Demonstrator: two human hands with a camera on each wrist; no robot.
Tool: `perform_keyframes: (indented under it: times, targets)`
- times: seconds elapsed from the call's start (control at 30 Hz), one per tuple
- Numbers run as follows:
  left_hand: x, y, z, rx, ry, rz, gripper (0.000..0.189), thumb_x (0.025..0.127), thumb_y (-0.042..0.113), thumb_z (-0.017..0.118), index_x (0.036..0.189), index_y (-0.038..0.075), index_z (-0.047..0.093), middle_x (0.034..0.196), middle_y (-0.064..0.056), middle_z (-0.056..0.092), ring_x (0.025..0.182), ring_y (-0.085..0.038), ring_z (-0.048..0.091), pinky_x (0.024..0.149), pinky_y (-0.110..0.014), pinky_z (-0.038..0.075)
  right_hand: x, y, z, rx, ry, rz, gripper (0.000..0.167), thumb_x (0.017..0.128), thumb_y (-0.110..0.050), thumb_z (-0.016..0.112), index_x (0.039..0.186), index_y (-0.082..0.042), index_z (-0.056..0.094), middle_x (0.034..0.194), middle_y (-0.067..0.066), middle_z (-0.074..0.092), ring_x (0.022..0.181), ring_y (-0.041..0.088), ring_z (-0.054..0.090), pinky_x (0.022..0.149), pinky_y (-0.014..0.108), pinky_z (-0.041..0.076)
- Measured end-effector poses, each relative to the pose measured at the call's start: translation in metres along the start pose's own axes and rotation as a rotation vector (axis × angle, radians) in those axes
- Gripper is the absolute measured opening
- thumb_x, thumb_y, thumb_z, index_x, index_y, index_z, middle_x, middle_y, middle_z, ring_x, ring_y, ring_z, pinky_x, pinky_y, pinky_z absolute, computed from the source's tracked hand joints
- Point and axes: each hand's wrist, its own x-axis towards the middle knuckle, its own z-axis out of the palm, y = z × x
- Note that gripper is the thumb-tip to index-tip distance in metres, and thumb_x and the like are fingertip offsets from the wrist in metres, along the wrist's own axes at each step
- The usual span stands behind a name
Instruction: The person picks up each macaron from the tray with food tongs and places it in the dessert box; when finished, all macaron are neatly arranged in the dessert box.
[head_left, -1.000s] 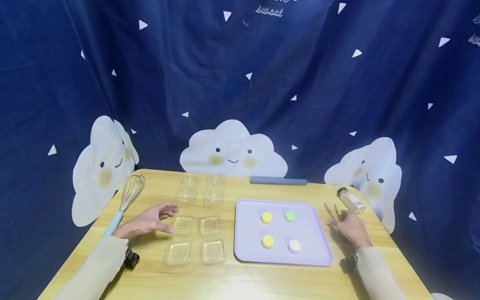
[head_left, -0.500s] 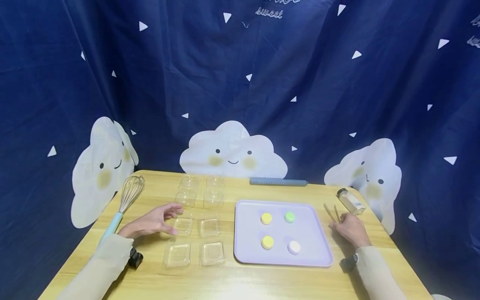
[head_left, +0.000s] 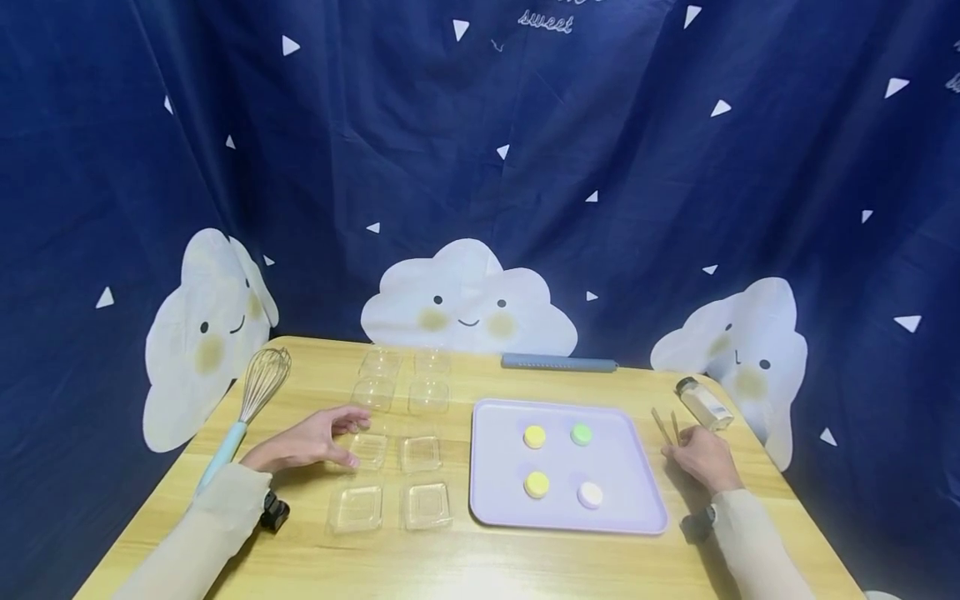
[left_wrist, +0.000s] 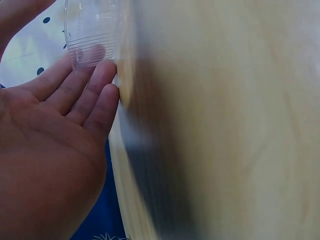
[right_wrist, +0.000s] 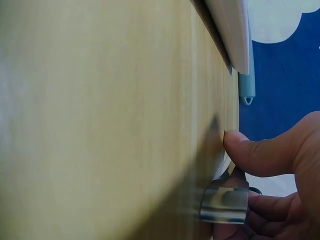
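Observation:
My left hand reaches in from the left around a clear plastic box. Its fingers are fairly straight at the box's side, with the thumb in front; in the left wrist view, fingertips show through the box's ribbed wall. Right of the tray, my right hand holds metal tongs by their bent end, their two prongs apart and pointing away. On the lilac tray sit two yellow macarons, a green macaron and a pale pink-white macaron.
More clear plastic boxes stand around the left hand. A whisk with a light-blue handle lies at the left edge, beside the left wrist. A grey-blue rod lies along the back edge. A clear jar lies beyond the right hand.
My left hand has shifted a little to the right, further around the plastic box. The right hand and the tongs stay in place.

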Motion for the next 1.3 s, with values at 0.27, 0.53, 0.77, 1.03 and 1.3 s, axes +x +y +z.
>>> perform_keyframes:
  times: [0.27, 0.53, 0.77, 1.03, 1.3]
  targets:
    - [0.0, 0.001, -0.001, -0.013, -0.008, -0.006, 0.08, 0.081, 0.021, 0.085, 0.145, -0.005, 0.045, 0.142, -0.026, 0.056, 0.132, -0.047, 0.051, 0.112, -0.065, 0.041, 0.001, 0.001, 0.001, 0.078, -0.043, 0.065, 0.048, 0.085, -0.027, 0.073, 0.114, 0.011, 0.064, 0.098, 0.025, 0.071, 0.072, 0.024, 0.064, 0.058, 0.031, 0.053]
    - [0.0, 0.0, -0.001, -0.022, -0.003, -0.011, 0.08, 0.081, 0.02, 0.085, 0.145, -0.006, 0.045, 0.142, -0.026, 0.056, 0.131, -0.046, 0.052, 0.111, -0.061, 0.042, 0.002, -0.005, -0.002, 0.095, 0.061, 0.06, 0.048, 0.088, -0.024, 0.063, 0.123, 0.01, 0.062, 0.117, 0.032, 0.067, 0.097, 0.045, 0.065, 0.08, 0.051, 0.057]
    - [0.0, 0.001, -0.001, -0.016, 0.003, -0.027, 0.079, 0.08, 0.022, 0.085, 0.144, -0.005, 0.047, 0.142, -0.024, 0.057, 0.13, -0.043, 0.053, 0.111, -0.058, 0.045, 0.002, -0.024, -0.004, 0.161, 0.274, -0.02, 0.04, 0.094, -0.023, 0.059, 0.125, 0.0, 0.066, 0.116, 0.027, 0.07, 0.105, 0.044, 0.066, 0.088, 0.056, 0.051]
    - [0.0, 0.002, -0.001, -0.023, 0.005, -0.035, 0.08, 0.08, 0.022, 0.085, 0.145, -0.005, 0.046, 0.142, -0.024, 0.057, 0.13, -0.042, 0.053, 0.111, -0.06, 0.043, 0.003, -0.066, -0.012, 0.182, 0.396, -0.109, 0.035, 0.094, -0.022, 0.065, 0.123, -0.004, 0.071, 0.101, 0.02, 0.074, 0.091, 0.032, 0.064, 0.076, 0.038, 0.045]
    - [-0.001, 0.006, 0.0, -0.035, 0.006, -0.052, 0.078, 0.081, 0.021, 0.084, 0.145, -0.004, 0.047, 0.143, -0.023, 0.056, 0.131, -0.042, 0.053, 0.112, -0.061, 0.043, -0.006, -0.103, -0.006, 0.229, 0.382, -0.244, 0.028, 0.091, -0.02, 0.071, 0.116, -0.007, 0.075, 0.099, 0.015, 0.077, 0.088, 0.025, 0.066, 0.075, 0.03, 0.05]
